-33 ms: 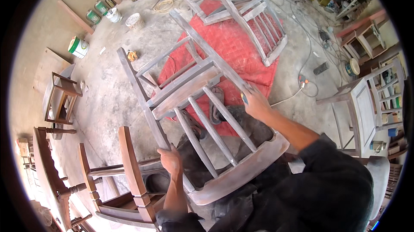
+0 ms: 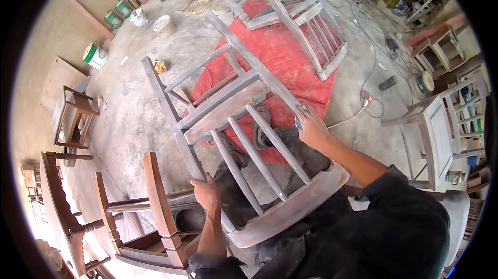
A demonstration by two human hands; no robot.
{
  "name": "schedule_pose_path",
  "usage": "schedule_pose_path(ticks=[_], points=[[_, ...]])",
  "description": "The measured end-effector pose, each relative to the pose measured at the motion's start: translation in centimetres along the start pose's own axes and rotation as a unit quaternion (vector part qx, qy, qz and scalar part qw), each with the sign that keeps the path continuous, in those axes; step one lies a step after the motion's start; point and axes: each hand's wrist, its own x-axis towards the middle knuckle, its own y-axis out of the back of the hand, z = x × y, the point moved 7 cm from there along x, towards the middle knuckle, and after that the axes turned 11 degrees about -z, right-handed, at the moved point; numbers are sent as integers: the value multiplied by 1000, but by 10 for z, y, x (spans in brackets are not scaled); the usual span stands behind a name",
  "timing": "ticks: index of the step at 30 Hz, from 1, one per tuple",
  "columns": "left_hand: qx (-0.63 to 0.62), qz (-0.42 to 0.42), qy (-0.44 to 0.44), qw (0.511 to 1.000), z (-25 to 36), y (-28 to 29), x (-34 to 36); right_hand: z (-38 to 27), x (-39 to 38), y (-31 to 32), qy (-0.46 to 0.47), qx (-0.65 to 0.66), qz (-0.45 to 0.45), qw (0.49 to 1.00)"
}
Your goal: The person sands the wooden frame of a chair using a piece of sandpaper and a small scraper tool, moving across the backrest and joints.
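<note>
Beside a brown chair (image 2: 160,201), the left hand (image 2: 207,195) has its fingers curled around the left post of the grey chair (image 2: 223,110), to steady it, I'd guess. That chair slants from the person's lap across the red cloth's (image 2: 301,79) left edge, probably so both posts stay reachable. The right hand's (image 2: 314,127) fingers close on a blue pad (image 2: 298,123) at the right post; whether they grip wood too, I can't tell.

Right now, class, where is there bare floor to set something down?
Bare: concrete between the small brown chair and held grey chair; also between the red cloth and right-hand grey chair, below the white cable. Crowded: lower left, brown furniture; upper right, cables.
</note>
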Motion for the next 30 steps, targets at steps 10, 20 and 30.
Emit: schedule_pose_path(ticks=[10, 20, 30], points=[[6, -9, 13, 1000, 6, -2, -3, 10, 24, -2, 9, 2, -7, 1000], [18, 3, -1, 1000, 7, -10, 2, 24, 87, -29, 35, -54, 25, 998], [-1, -9, -2, 1000, 9, -2, 1, 16, 119, -25, 96, -88, 18, 991]])
